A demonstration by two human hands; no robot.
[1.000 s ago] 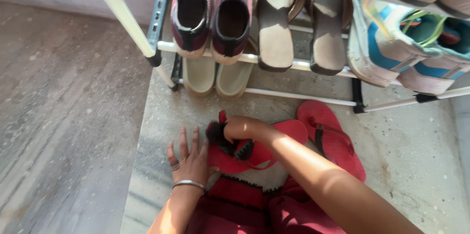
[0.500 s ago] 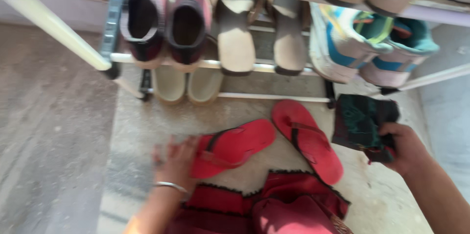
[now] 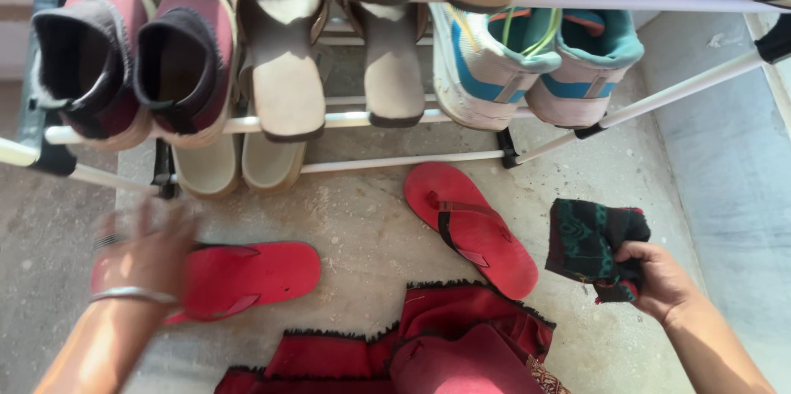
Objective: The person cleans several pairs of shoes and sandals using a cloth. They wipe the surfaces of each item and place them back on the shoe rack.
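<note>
Left hand (image 3: 148, 258), motion-blurred, lies on the heel of the left red rubber flip-flop (image 3: 239, 277); grip cannot be determined. Right hand (image 3: 659, 283) is closed around a dark patterned cloth (image 3: 589, 241), beside the second red flip-flop (image 3: 470, 225). Bare concrete floor (image 3: 362, 229) lies between the flip-flops.

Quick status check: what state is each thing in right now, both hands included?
Left hand: blurred, on the left flip-flop's end; grip unclear.
Right hand: closed on the dark cloth.
Dark cloth: crumpled, held off the floor.
Left flip-flop: flat on the floor, strap up.
Right flip-flop: flat on the floor, strap up, untouched.
Rack: upright, loaded with shoes.
Red fabric: bunched at the bottom edge.
</note>
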